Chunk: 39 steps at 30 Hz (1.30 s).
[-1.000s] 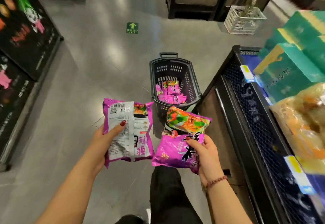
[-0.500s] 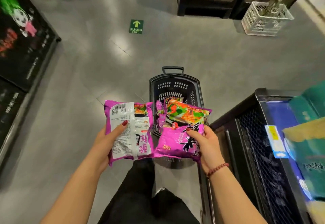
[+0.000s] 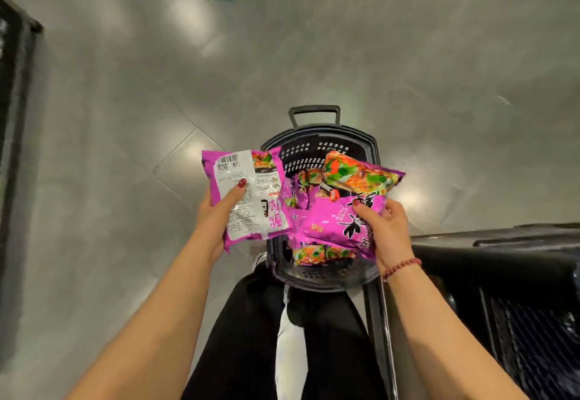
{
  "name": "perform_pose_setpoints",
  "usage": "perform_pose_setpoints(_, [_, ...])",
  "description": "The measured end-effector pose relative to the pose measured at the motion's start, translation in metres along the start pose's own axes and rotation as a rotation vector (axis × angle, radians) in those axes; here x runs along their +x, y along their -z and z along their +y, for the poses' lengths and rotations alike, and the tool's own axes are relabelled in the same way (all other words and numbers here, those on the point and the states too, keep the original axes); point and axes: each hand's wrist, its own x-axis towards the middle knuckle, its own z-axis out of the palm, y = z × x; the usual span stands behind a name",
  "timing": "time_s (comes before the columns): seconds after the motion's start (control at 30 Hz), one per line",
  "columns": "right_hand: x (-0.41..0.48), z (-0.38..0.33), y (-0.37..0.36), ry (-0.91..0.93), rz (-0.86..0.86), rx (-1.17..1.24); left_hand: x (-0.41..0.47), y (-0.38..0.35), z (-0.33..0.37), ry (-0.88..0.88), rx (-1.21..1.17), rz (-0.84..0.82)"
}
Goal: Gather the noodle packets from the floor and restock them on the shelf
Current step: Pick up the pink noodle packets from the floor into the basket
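Both hands have moved over the black plastic slotted basket, where more purple packets lie; left hand grips a purple noodle packet, white back label up, right hand grips a second purple packet, printed face up

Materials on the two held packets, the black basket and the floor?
Left packet: thin plastic film, probably; glossy, crinkled, with glare on its printed back. Right packet: same film by the look, shiny and wrinkled. Basket: rigid moulded plastic, seemingly; matte black, slotted walls. Floor: hard grey tile or polished concrete, unclear which; reflects lights, shows joint lines.
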Motion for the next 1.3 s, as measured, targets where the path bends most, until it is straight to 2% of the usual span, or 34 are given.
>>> perform_pose_setpoints(0.27, [0.187,0.079,-0.023,-0.002,-0.032,-0.339,0.126,-0.005,-0.070,0.065,-0.091,0.148])
perform_pose_setpoints(0.53, [0.333,0.190,-0.072,0.022,-0.098,-0.493,0.205,0.001,-0.141,0.024,-0.132,0.111])
perform_pose_setpoints(0.77, [0.404,0.257,-0.116,0.005,-0.165,-0.598,0.224,0.016,-0.170,-0.026,-0.096,0.074])
perform_pose_setpoints(0.9, [0.416,0.270,-0.123,-0.072,-0.158,-0.810,0.227,0.017,-0.174,-0.051,-0.091,0.075])
perform_pose_setpoints(0.97, [0.411,0.266,-0.123,0.040,-0.117,-0.886,0.226,0.015,-0.173,-0.035,-0.098,0.069])
perform_pose_setpoints(1.03, [0.391,0.250,-0.120,0.162,-0.070,-0.769,0.223,0.012,-0.169,-0.023,-0.102,0.088])
perform_pose_setpoints(1.07, [0.376,0.238,-0.119,0.137,-0.085,-0.624,0.221,0.008,-0.166,-0.019,-0.095,0.102])
perform_pose_setpoints(1.1, [0.358,0.223,-0.116,0.073,-0.144,-0.466,0.219,0.005,-0.163,-0.018,-0.085,0.118])
perform_pose_setpoints(1.17, [0.320,0.191,-0.109,-0.058,-0.388,-0.228,0.217,-0.004,-0.158,-0.020,-0.055,0.161])
perform_pose_setpoints(1.23, [0.290,0.167,-0.101,-0.102,-0.645,-0.241,0.215,-0.016,-0.154,-0.014,-0.007,0.168])
perform_pose_setpoints(1.3, [0.271,0.154,-0.098,-0.126,-0.762,-0.292,0.214,-0.031,-0.150,-0.029,0.054,0.126])
